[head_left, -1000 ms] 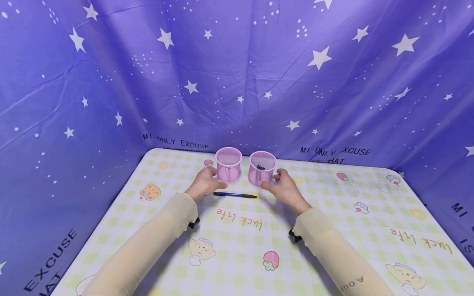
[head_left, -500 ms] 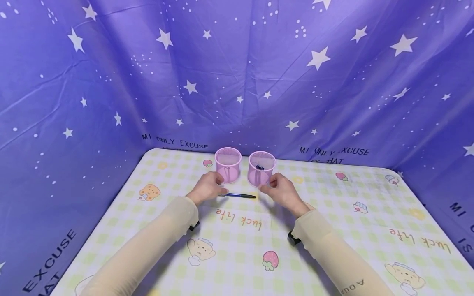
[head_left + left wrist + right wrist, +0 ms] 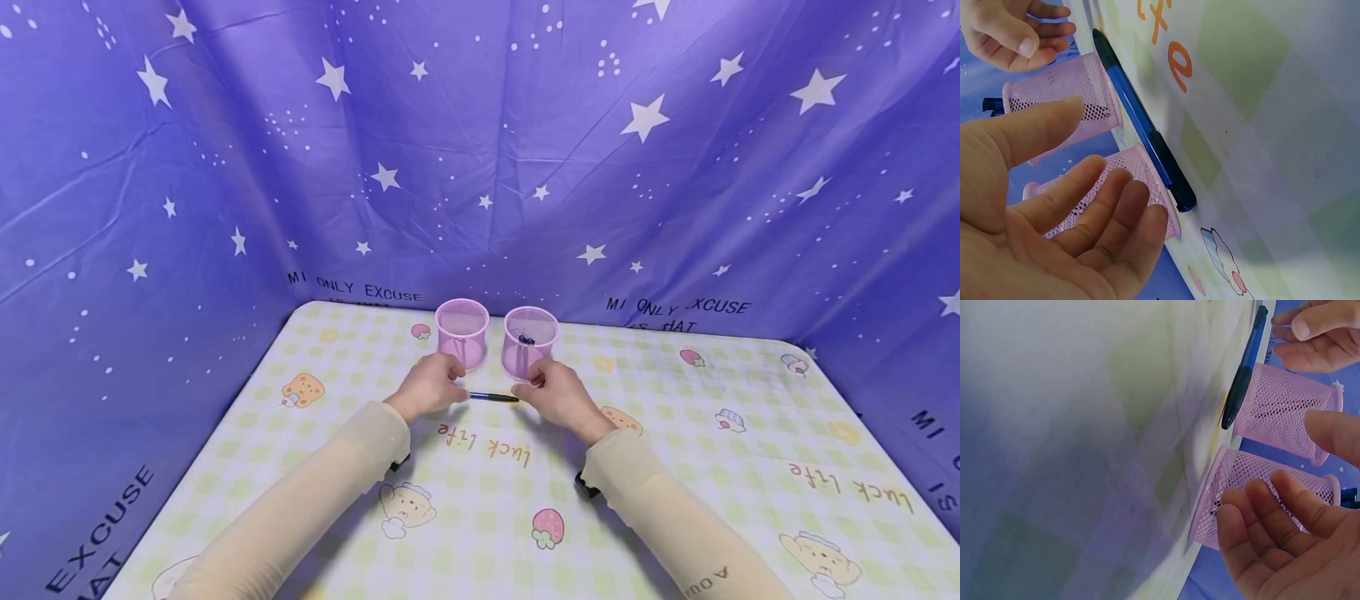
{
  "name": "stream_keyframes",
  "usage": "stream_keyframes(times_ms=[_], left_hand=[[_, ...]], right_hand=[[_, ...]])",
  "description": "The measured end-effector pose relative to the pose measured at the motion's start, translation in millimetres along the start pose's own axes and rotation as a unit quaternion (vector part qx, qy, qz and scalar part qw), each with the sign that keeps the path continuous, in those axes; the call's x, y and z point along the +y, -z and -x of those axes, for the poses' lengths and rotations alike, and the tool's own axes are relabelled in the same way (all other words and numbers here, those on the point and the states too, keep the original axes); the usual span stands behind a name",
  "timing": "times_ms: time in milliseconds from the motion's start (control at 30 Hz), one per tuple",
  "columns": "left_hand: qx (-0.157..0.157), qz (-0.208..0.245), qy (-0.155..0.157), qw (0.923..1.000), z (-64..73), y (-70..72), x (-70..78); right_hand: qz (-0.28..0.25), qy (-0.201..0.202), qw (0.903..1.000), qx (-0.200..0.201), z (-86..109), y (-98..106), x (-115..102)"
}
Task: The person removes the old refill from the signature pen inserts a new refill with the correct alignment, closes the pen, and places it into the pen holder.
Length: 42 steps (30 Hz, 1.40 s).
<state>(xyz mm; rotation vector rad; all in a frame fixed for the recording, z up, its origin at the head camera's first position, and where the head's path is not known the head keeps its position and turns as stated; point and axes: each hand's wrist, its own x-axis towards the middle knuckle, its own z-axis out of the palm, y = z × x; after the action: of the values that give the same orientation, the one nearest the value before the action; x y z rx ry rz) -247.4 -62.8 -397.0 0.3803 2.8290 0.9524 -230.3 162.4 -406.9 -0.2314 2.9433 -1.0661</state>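
A blue pen with black ends [image 3: 492, 397] lies crosswise on the table, in front of two pink mesh pen holders. My left hand [image 3: 430, 385] hovers by the pen's left end, thumb and loosely curved fingers apart, holding nothing; from the head its thumb tip overlaps that end. At the other end is my right hand [image 3: 561, 396], also relaxed, its grasp empty in the right wrist view. Behind the hands stand the left pen holder [image 3: 472, 350], in which no pens show, and the right pen holder [image 3: 516, 358], with dark-tipped pens [image 3: 527, 339] inside.
A checked tablecloth [image 3: 480, 508] printed with cartoons and lettering covers the table. Close behind the pen holders, a purple star-patterned curtain [image 3: 450, 150] hangs at the table's back edge and wraps round both sides.
Both hands have drawn back from beside the pen holders and come inward toward the two ends of the pen. The pen and the pen holders have stayed in place.
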Motion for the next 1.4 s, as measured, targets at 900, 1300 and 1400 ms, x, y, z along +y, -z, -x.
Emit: stream_keyframes(times_ms=[900,1300,1400], left_hand=[[-0.011,-0.076,-0.031,0.9966,-1.7,-14.0,2.9],[-0.012,-0.082,-0.028,0.9962,-5.1,-16.2,0.6],[-0.011,-0.085,-0.026,0.9960,-5.5,-16.1,0.1]], right_hand=[[0.106,0.040,0.9921,-0.055,-4.8,-18.2,-15.8],[0.125,0.039,0.9899,-0.054,-8.0,-20.9,-15.2],[0.127,0.044,0.9895,-0.052,-8.6,-21.2,-14.7]])
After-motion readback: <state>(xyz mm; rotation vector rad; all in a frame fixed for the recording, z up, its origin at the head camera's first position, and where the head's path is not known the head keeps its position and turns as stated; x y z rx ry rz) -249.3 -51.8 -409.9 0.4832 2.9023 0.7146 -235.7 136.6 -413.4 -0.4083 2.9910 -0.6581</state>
